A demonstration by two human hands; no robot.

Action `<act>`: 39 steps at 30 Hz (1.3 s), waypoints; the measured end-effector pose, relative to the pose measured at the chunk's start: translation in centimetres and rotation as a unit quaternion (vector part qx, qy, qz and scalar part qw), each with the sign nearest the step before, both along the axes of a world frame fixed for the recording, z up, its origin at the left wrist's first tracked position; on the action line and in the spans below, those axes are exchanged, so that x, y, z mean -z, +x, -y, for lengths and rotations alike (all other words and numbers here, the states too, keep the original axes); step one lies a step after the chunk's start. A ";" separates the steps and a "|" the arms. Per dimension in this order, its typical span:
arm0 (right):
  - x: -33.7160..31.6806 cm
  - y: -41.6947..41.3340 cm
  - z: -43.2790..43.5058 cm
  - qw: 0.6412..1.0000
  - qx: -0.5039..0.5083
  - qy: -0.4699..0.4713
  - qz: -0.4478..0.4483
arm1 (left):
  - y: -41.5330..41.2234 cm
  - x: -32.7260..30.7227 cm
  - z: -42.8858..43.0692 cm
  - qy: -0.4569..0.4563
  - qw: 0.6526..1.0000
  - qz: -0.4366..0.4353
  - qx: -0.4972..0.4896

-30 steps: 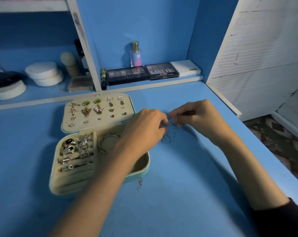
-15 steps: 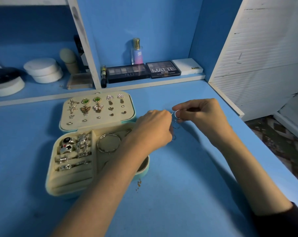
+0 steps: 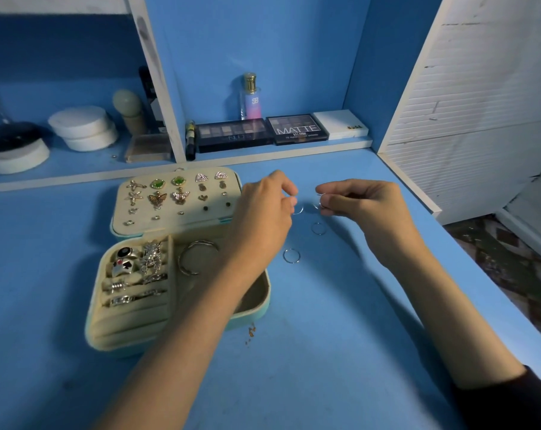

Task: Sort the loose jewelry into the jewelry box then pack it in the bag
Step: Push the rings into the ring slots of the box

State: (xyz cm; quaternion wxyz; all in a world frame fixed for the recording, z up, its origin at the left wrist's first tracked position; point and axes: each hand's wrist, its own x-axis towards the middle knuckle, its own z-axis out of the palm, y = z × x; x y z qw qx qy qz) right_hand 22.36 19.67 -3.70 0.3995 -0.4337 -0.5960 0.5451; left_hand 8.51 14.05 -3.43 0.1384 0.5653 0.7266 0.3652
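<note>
Head view: my left hand (image 3: 263,212) pinches one thin hoop (image 3: 298,210), my right hand (image 3: 365,202) a second hoop (image 3: 319,203), beside the jewelry box (image 3: 120,342).

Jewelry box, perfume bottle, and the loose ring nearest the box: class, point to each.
Jewelry box (image 3: 129,321): head view, bare cushion rolls in the front tray.
Perfume bottle (image 3: 252,103): head view, its pink label.
Loose ring (image 3: 283,256): head view, its left edge.

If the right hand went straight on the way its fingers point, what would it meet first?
Probably the thin hoop pinched by the left hand, just across from the right hand, which pinches a second hoop; depth is unclear.
</note>
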 end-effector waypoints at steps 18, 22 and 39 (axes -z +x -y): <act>-1.5 -3.5 3.6 0.997 -0.048 0.044 -0.034 | -2.8 -1.3 3.9 0.040 0.928 0.371 0.011; -2.5 -5.6 5.2 0.995 -0.083 0.038 -0.029 | -5.7 -1.9 7.2 0.079 0.935 0.345 -0.006; -0.8 -10.3 11.3 0.878 -0.237 0.385 0.156 | -12.9 0.5 13.4 0.209 0.955 0.195 -0.078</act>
